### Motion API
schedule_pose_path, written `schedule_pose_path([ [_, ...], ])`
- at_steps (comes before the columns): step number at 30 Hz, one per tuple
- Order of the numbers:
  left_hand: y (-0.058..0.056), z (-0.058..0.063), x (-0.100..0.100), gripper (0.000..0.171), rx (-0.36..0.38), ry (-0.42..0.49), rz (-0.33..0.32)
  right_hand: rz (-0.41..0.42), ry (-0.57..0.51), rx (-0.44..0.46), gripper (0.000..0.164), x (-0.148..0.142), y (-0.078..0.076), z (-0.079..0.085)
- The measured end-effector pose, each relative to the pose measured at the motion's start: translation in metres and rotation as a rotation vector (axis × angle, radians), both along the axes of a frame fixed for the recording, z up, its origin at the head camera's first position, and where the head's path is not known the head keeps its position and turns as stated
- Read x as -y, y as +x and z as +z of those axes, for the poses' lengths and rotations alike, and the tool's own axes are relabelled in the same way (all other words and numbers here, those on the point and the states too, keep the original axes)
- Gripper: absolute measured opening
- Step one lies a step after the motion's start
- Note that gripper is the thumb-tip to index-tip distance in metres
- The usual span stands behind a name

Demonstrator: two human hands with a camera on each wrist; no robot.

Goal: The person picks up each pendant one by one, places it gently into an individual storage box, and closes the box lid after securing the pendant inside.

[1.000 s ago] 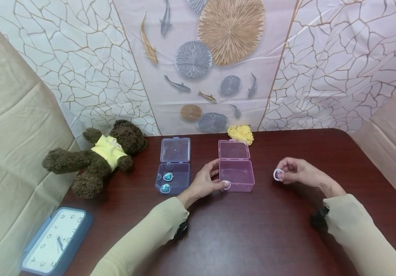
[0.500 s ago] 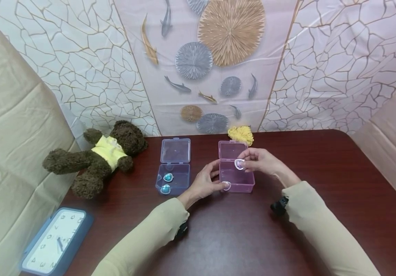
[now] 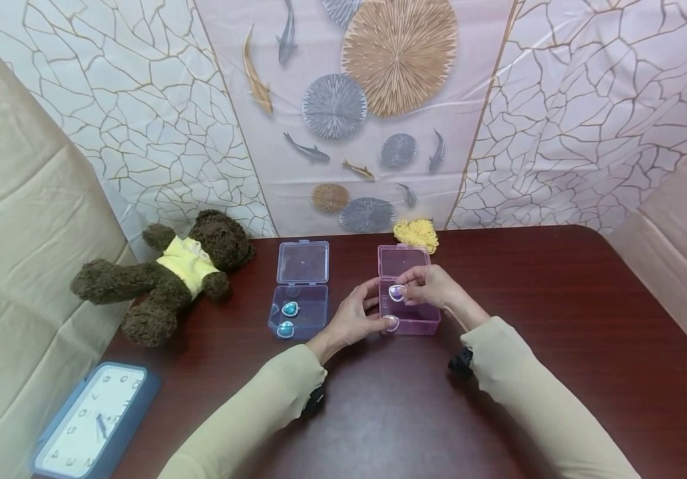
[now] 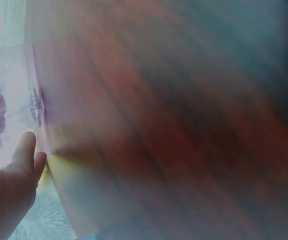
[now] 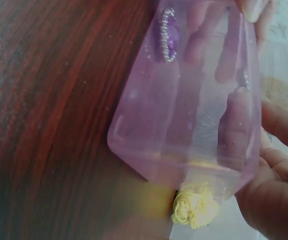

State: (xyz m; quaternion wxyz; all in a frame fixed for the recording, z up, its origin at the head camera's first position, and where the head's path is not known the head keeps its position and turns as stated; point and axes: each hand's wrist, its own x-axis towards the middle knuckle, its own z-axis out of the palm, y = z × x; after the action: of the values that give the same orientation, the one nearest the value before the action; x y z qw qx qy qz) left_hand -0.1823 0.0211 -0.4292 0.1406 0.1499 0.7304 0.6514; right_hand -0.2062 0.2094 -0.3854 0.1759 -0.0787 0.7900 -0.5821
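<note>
In the head view, my right hand [image 3: 436, 293] pinches a purple rhinestone [image 3: 396, 293] with a beaded silvery rim between thumb and fingers, above the inside of a clear pink box [image 3: 424, 326]. The box stands with its lid hinged back. My left hand [image 3: 352, 320] holds the box at its left side, the thumb at the front left corner. A second purple rhinestone [image 5: 169, 35] lies inside that corner, near the thumb. In the right wrist view, the held rhinestone is mostly hidden behind the box wall.
Left of the pink box stands a clear blue box [image 3: 315, 326], lid back, with two turquoise rhinestones [image 3: 290, 309] in it. Yellow yarn [image 3: 417, 234] lies behind the pink box. A brown teddy bear [image 3: 188, 266] and a blue-framed clock [image 3: 94, 422] are at the left.
My right hand has carried the purple rhinestone leftward from the right of the pink box to over its inside. The left hand has stayed on the box.
</note>
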Motion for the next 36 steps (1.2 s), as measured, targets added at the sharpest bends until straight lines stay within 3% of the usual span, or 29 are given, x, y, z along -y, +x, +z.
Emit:
schedule_pose_path([
  [12, -0.001, 0.003, 0.002, 0.082, -0.015, -0.051, 0.008, -0.126, 0.203, -0.084, 0.017, 0.018, 0.005, 0.001],
  [18, -0.001, 0.004, 0.003, 0.083, -0.023, -0.065, 0.006, -0.168, 0.322, -0.185, 0.013, 0.025, 0.006, -0.002],
  [27, -0.002, 0.0, 0.003, 0.082, -0.029, -0.042, -0.011, -0.153, 0.482, -0.23, 0.015, 0.031, 0.008, -0.006],
  [36, 0.0, 0.003, 0.003, 0.081, -0.033, -0.046, -0.025, -0.131, 0.485, -0.197, 0.014, 0.032, 0.009, -0.017],
])
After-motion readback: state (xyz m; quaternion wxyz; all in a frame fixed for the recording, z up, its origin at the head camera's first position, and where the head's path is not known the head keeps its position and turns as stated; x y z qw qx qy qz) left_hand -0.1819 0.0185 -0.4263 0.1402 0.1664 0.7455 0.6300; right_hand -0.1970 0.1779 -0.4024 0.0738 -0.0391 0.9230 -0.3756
